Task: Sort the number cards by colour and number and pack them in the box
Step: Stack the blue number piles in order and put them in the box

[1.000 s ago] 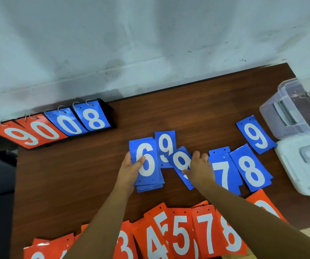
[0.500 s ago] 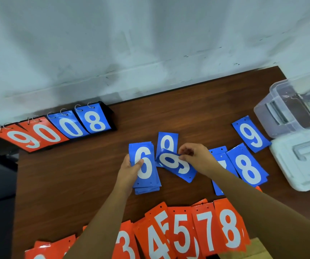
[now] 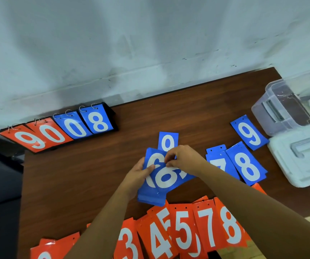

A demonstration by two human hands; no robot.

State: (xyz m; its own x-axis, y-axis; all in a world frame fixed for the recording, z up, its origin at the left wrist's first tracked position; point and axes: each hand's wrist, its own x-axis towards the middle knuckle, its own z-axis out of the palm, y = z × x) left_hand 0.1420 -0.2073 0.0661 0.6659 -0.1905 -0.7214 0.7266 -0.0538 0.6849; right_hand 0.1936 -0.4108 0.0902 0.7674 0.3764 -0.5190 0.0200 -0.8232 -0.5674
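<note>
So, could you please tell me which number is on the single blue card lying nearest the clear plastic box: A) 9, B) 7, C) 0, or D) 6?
A: the lone blue card lying just left of the clear box shows a white 9.

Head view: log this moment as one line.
step: blue sort | left hand: holds blue stack | right hand: pinches blue card, tilted atop stack | box: open, lid beside it
</note>
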